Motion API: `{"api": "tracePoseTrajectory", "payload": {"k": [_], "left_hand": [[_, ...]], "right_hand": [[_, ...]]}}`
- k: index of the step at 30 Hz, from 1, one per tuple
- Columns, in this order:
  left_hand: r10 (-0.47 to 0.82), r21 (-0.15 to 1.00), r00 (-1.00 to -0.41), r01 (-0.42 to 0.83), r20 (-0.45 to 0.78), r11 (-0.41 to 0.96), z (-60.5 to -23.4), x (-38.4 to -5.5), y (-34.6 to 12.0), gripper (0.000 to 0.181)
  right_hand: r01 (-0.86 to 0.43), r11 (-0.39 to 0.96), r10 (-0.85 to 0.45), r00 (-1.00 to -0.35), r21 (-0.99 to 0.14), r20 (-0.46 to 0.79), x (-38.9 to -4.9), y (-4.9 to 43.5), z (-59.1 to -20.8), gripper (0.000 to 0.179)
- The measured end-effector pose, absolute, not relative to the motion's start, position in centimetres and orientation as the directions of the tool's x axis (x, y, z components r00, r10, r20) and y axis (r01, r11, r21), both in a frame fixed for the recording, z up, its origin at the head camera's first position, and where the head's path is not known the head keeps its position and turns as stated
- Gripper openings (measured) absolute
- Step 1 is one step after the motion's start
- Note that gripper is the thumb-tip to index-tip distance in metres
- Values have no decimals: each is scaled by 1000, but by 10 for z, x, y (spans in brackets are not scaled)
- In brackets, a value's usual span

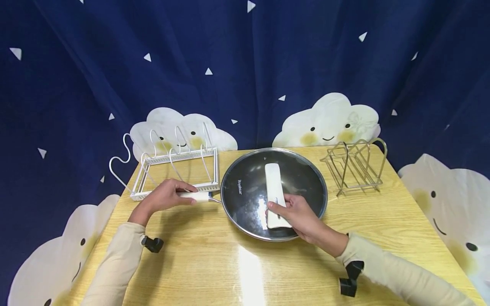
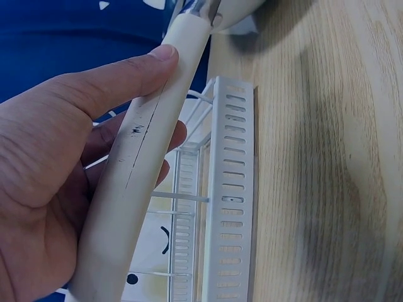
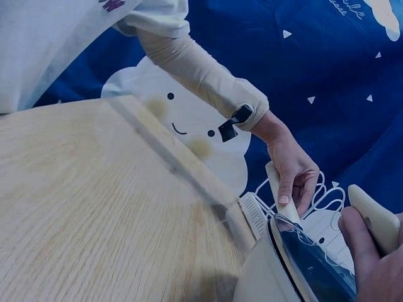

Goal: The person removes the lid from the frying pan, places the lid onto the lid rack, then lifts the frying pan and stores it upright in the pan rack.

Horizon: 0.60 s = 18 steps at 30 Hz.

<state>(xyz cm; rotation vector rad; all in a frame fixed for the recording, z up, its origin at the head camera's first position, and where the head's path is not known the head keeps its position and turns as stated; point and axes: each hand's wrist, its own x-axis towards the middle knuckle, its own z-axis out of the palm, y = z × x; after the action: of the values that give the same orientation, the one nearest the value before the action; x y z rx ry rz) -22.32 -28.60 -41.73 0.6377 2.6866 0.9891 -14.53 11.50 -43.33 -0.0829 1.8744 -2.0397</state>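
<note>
A large frying pan [image 3: 267,270] with a pale outside stands in the middle of the table, covered by a dark glass lid [image 1: 245,212] with a metal rim. My left hand [image 1: 168,196] grips the pan's cream handle [image 2: 148,138], thumb along one side and fingers round the other. On top of the lid is a long cream lid handle [image 1: 273,182]. My right hand [image 1: 300,214] holds its near end, thumb on the near side; some of its fingers are hidden. Pan and lid sit together, and whether the pan touches the table is hard to tell from above.
A white wire rack [image 1: 176,187] stands at the back left, just behind the pan handle. At the back right is a gold-coloured wire rack [image 1: 354,170]. The wooden table [image 1: 206,267] ends against a dark blue curtain [image 1: 245,76] with cloud prints.
</note>
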Motion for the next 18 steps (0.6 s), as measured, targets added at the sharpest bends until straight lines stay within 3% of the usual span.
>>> {"api": "tracePoseTrajectory", "payload": {"k": [18], "left_hand": [[468, 647, -883, 337, -35, 685, -414, -222, -285, 31]], "right_hand": [[227, -82, -287, -938, -970, -195, -144, 115, -433, 41]]}}
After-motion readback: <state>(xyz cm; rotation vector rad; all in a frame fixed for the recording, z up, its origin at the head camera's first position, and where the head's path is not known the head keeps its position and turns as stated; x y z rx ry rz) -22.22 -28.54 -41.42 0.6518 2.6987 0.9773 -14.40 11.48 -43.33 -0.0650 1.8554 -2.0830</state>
